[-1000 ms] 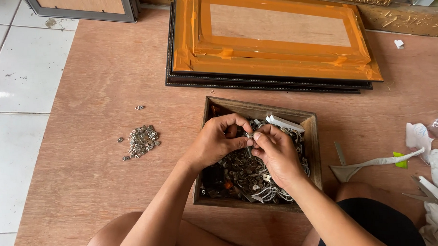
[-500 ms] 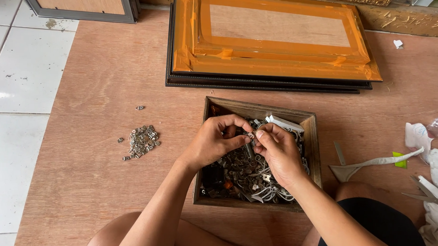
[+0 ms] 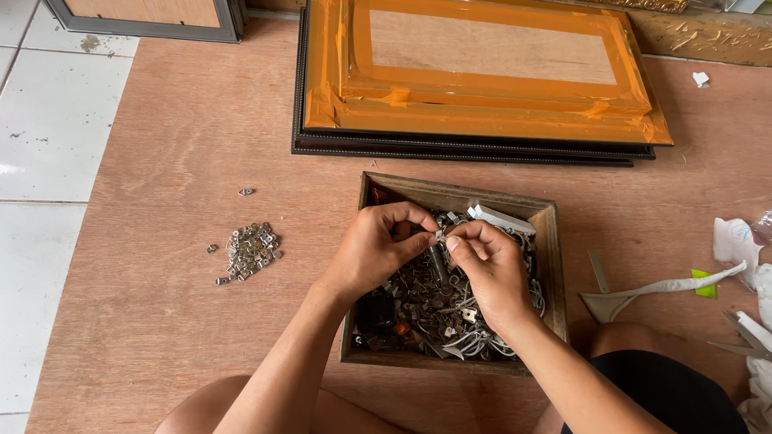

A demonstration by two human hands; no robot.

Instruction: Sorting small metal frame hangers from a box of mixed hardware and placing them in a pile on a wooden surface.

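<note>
Head view: the left hand (image 3: 376, 251) and right hand (image 3: 487, 272) both pinch a small metal fitting (image 3: 441, 236) in a narrow grip above a rough wooden box (image 3: 552, 274) of tangled hardware. A heap of shiny clips (image 3: 250, 248) lies well apart on the plywood sheet (image 3: 174, 150), which rests on white floor tiles (image 3: 38, 128).

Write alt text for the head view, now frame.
Both hands, left hand and right hand, pinch one small metal piece between their fingertips above a wooden box full of mixed metal hardware. On the plywood sheet, a pile of small metal clips lies to the left, and orange-taped frames are stacked beyond the box.
</note>
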